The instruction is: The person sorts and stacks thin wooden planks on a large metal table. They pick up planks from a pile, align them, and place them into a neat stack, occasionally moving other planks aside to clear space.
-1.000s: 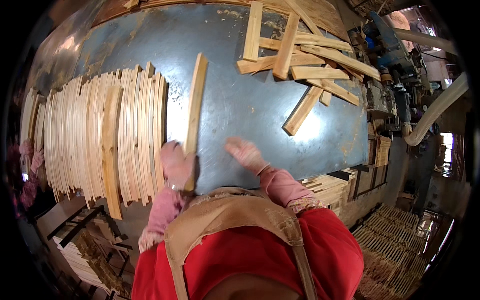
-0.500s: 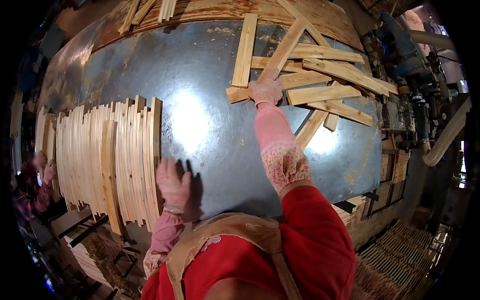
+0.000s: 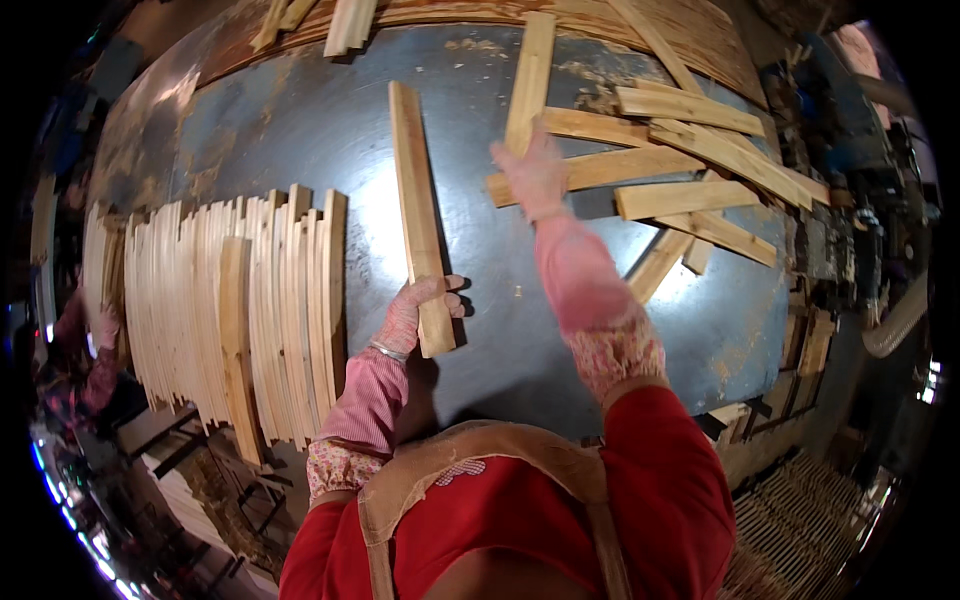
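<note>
My left hand (image 3: 407, 318), in a pale work glove and pink cuff, is closed around the near end of a wooden slat (image 3: 411, 190). That slat points away from me, over the metal tabletop (image 3: 470, 370). My gloved right hand (image 3: 537, 178), slightly blurred, has its thumb and fingers apart at the near end of another slat (image 3: 531, 85). Just beneath its palm a crosswise slat (image 3: 620, 168) stretches to the right. To the left lies a row of slats (image 3: 180, 310) packed side by side, with one slat (image 3: 236, 340) on top.
Several loose slats (image 3: 735, 165) overlap in a pile at the right. A plywood board (image 3: 440, 12) runs along the far edge, with more slats (image 3: 350, 25) there. Another person's hand (image 3: 106, 325) is beside slats at the far left. Machinery (image 3: 850, 200) stands on the right.
A slat has come from the pile to the middle, where my left hand now grips it. My right hand has released it and shifted to the upright slat. The whole view has shifted slightly.
</note>
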The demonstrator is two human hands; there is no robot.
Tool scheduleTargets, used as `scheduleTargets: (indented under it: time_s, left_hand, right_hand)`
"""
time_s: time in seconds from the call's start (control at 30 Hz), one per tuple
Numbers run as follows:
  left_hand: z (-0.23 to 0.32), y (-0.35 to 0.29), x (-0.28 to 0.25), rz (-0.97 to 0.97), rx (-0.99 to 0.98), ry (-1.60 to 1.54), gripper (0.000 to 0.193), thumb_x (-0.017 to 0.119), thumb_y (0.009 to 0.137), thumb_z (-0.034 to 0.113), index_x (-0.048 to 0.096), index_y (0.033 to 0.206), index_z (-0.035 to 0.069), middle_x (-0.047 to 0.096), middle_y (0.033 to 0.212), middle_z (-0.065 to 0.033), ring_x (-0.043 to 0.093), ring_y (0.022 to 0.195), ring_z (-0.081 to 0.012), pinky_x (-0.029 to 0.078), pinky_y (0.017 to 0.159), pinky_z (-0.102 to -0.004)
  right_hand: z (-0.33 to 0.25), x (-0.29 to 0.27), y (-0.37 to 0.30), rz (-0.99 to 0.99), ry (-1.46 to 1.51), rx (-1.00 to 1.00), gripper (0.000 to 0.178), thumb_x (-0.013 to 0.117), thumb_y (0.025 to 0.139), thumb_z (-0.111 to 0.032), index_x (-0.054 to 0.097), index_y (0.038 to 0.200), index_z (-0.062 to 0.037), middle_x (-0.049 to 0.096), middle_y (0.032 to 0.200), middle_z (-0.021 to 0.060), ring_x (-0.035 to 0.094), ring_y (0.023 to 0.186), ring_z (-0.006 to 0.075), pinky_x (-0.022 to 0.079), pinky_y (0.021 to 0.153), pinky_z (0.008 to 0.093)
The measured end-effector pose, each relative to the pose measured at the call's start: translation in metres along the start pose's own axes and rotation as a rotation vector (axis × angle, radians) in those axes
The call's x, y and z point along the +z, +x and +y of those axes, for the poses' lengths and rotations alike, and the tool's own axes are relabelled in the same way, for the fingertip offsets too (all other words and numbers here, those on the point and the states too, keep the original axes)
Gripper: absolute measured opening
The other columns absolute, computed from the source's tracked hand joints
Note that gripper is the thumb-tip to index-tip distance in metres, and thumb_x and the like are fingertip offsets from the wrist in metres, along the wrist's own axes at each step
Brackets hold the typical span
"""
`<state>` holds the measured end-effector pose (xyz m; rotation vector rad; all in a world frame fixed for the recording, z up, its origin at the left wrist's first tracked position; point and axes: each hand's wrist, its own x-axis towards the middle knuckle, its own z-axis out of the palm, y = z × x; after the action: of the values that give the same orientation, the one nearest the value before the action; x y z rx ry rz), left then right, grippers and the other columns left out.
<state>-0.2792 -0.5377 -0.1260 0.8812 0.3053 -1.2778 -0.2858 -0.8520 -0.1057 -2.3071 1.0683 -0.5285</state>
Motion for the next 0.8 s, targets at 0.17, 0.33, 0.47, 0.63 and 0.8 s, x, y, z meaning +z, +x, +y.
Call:
scheduleTargets:
  time_s: [0.17, 0.33, 0.47, 0.63, 0.8]
  left_hand:
    - [0.022, -0.042, 0.020, -0.022, 0.111, -0.051, 0.061, 0.079, 0.095, 0.034, 0.058, 0.136, -0.007, 0.071, 0.113, -0.0192, 0.072, 0.093, -0.0307, 0.063, 0.090, -0.0469]
    - [0.004, -0.059, -0.017, 0.138, 0.158, 0.056, 0.051, 0.081, 0.094, 0.036, 0.063, 0.126, 0.000, 0.074, 0.099, -0.0138, 0.076, 0.085, -0.0284, 0.066, 0.074, -0.0410]
    - [-0.023, -0.078, -0.035, 0.119, 0.169, -0.031, 0.054, 0.076, 0.099, 0.043, 0.061, 0.131, 0.002, 0.073, 0.090, -0.0125, 0.073, 0.075, -0.0264, 0.065, 0.069, -0.0415]
    - [-0.051, -0.104, -0.061, -0.271, 0.169, -0.383, 0.070, 0.046, 0.112, 0.061, 0.050, 0.157, 0.006, 0.067, 0.077, -0.0059, 0.055, 0.058, -0.0162, 0.049, 0.058, -0.0397]
    - [-0.045, -0.137, -0.075, -0.433, 0.262, -0.524, 0.106, 0.058, 0.094, 0.083, 0.039, 0.163, 0.006, 0.070, 0.118, -0.0183, 0.073, 0.084, -0.0270, 0.060, 0.084, -0.0466]
  right_hand:
    - [-0.001, 0.025, 0.042, -0.013, -0.268, 0.259, 0.108, 0.082, 0.082, -0.055, 0.034, 0.165, -0.0051, 0.051, 0.157, 0.0258, 0.054, 0.142, 0.0425, 0.047, 0.115, 0.0511]
    - [0.029, -0.017, -0.037, -0.225, -0.233, 0.207, 0.100, 0.081, 0.084, -0.043, 0.036, 0.165, -0.0067, 0.054, 0.153, 0.0267, 0.057, 0.139, 0.0437, 0.049, 0.113, 0.0507]
    - [0.085, -0.078, -0.113, -0.303, -0.195, 0.193, 0.089, 0.075, 0.088, -0.029, 0.039, 0.165, -0.0039, 0.062, 0.144, 0.0235, 0.062, 0.132, 0.0399, 0.051, 0.110, 0.0465]
    - [0.083, -0.109, -0.201, -0.669, 0.723, 0.442, 0.073, 0.064, 0.092, -0.022, 0.047, 0.158, 0.0019, 0.069, 0.132, 0.0163, 0.066, 0.116, 0.0266, 0.053, 0.104, 0.0360]
    - [0.019, -0.031, -0.293, -0.817, 0.365, 0.233, 0.072, 0.062, 0.099, -0.025, 0.041, 0.162, 0.0029, 0.070, 0.135, 0.0267, 0.071, 0.119, 0.0379, 0.056, 0.104, 0.0442]
